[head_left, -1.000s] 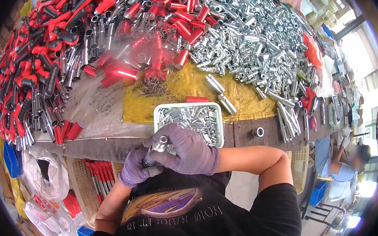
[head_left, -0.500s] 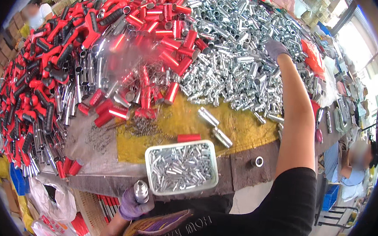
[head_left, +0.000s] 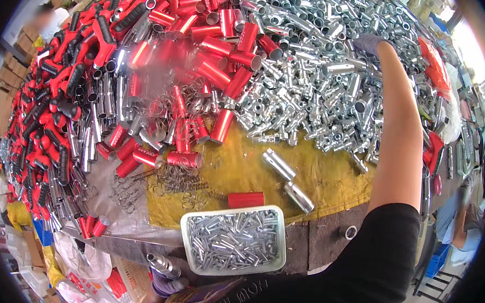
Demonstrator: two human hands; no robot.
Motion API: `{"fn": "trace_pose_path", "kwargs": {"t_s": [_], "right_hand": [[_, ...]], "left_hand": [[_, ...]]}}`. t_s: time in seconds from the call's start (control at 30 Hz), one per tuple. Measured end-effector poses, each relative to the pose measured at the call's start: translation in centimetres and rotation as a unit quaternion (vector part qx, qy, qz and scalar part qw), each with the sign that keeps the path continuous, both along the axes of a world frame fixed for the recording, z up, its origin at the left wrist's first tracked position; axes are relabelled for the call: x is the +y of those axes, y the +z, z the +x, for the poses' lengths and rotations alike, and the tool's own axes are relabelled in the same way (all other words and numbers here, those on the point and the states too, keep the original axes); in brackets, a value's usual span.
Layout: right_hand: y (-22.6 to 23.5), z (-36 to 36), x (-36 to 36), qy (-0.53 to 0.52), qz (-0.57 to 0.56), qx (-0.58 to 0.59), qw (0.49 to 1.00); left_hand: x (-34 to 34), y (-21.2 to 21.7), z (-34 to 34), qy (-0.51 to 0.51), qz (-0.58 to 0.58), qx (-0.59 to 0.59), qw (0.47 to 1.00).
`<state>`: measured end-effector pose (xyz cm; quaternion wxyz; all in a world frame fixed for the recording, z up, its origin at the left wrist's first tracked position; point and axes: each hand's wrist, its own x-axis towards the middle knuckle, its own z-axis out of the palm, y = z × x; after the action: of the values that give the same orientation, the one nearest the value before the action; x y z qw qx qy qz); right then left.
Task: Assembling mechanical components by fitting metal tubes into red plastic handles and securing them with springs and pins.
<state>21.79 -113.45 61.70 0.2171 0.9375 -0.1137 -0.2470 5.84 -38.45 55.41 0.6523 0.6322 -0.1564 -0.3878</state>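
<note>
My left hand [head_left: 169, 285], in a purple glove, is closed around a shiny stepped metal fitting [head_left: 163, 265] at the lower edge, left of the tray. The fitting's narrower end points up and left. My right arm stretches far across the table. The gloved right hand [head_left: 369, 45] lies among loose silver metal tubes [head_left: 336, 68] in the large pile; its fingertips are not clear, and whether they grip a tube is hidden. Two silver tubes [head_left: 288, 179] lie end to end on the yellow sheet [head_left: 236, 168].
A white tray [head_left: 184, 234] of small metal pins stands at the near edge, with a red sleeve [head_left: 245, 199] behind it. Red-and-black handles [head_left: 102, 40] heap at left. Red sleeves [head_left: 214, 72] and wire springs [head_left: 174, 183] lie centrally. A metal ring [head_left: 350, 232] sits at right.
The whole view has shifted, with the table appearing nearer. My left hand sits lower, its fitting now tilted leftward. My right hand is still at the tube pile, reaching slightly farther.
</note>
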Motion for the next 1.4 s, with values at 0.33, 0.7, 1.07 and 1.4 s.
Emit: {"fn": "trace_pose_path", "kwargs": {"t_s": [0.33,0.7,1.07,1.4], "right_hand": [[1.5,-2.6,4.6,0.001,0.026,-0.042,0.999],[3.7,-8.6,12.2,0.07,-0.02,-0.149,0.986],[3.0,-14.9,24.8,0.027,0.239,-0.512,0.825],[10.9,-18.6,50.9,0.273,0.453,-0.184,0.828]], "left_hand": [[-0.7,0.0,-0.5,0.01,-0.014,-0.044,0.999],[-0.9,-0.3,-0.5,0.0,-0.041,-0.051,0.998],[-0.3,0.6,-1.1,-0.012,-0.062,-0.07,0.996],[0.0,0.5,0.4,-0.108,0.02,-0.126,0.986]]}}
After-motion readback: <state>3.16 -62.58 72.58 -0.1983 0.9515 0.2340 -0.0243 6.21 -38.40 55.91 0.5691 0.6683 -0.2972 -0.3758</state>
